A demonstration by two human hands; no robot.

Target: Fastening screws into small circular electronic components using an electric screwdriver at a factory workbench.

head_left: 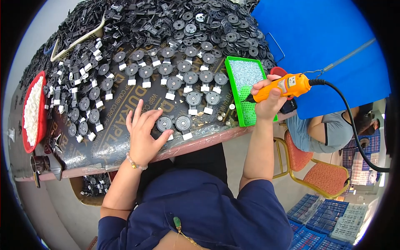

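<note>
My right hand (268,100) is wrapped round an orange electric screwdriver (283,88), its dark tip over a green tray (243,123) of small silvery screws (246,74). Near the table's front edge, my left hand (146,133) has its fingers spread. Between its index finger and thumb lies a black round part with a white end piece (165,123); whether they touch it I cannot tell. A second such part (183,123) lies just to the right. Behind these, several more round parts with white ends (193,98) are set out in loose rows.
A large heap of black parts (137,23) covers the far table around a cream basket (79,41). On the left stands a red tray (41,121) of white pieces. The screwdriver's cable (350,112) and spring (350,54) hang at right. Another person (333,129) sits beyond; crates (325,214) stand below.
</note>
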